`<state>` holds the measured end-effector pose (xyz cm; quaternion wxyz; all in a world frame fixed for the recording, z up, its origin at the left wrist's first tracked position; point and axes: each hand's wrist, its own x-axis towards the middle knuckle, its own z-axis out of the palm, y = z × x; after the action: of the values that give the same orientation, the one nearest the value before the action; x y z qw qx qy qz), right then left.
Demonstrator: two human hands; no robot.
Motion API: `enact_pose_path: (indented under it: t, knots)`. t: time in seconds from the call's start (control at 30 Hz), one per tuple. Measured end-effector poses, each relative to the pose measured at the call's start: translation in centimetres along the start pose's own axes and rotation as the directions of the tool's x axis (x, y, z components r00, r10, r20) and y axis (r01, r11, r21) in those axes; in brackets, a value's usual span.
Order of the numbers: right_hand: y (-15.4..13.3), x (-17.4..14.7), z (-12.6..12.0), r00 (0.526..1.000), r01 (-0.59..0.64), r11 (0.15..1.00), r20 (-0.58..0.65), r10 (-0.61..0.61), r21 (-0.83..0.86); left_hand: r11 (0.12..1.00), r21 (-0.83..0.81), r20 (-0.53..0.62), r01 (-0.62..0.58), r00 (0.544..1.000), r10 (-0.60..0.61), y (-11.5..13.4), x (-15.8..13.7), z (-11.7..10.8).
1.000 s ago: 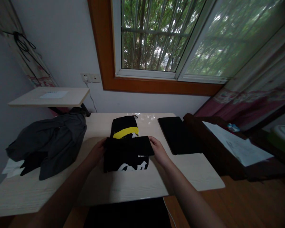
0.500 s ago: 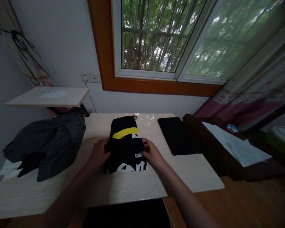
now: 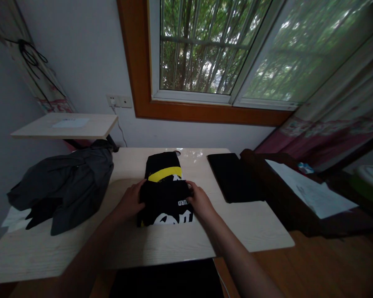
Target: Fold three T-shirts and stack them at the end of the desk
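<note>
A black T-shirt (image 3: 164, 203) with yellow and white print lies folded into a narrow strip on the pale wooden table (image 3: 174, 248). Its near part is doubled back over the middle, and the yellow band shows beyond that fold. My left hand (image 3: 132, 200) grips the left end of the folded edge, thumb on top and fingers partly hidden behind the cloth. At the right end of the same edge, my right hand (image 3: 200, 200) is closed on the fabric, its fingers curled around the corner.
To the left, a dark grey garment (image 3: 68, 178) lies heaped below a small raised shelf (image 3: 65, 126). A flat black laptop-like object (image 3: 234, 178) rests at the table's right side. Past it, white paper (image 3: 311, 190) lies on a dark brown surface. A window (image 3: 211, 49) is behind the table.
Both hands keep hold of the folded edge and the T-shirt stays in nearly the same place. The whole view has shifted very slightly.
</note>
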<state>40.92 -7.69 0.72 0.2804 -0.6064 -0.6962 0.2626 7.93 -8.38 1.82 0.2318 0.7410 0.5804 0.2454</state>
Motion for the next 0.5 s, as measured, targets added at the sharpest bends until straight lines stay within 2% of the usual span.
enact_pose_path:
  t: [0.2,0.27,0.37,0.5]
  knots:
    - [-0.5,-0.7,-0.8,0.993,-0.085,0.985,0.097,0.071,0.149,0.998,-0.064,0.046,-0.005,0.999,0.008,0.7,-0.8,-0.2]
    - [-0.7,-1.1,-1.0,0.992,-0.088,0.982,0.104,0.071,0.168,0.996,-0.080,0.047,0.047,0.998,-0.043,1.1,-1.4,-0.4]
    - [-0.8,-1.7,-1.2,0.991,-0.082,0.991,0.112,0.070,0.108,0.987,-0.060,0.065,0.151,0.987,-0.147,2.0,-2.3,-0.7]
    - [-1.0,-2.3,-1.5,0.985,-0.097,0.995,0.143,0.094,0.018,0.962,-0.081,0.172,0.260,0.954,-0.244,2.9,-3.1,-1.2]
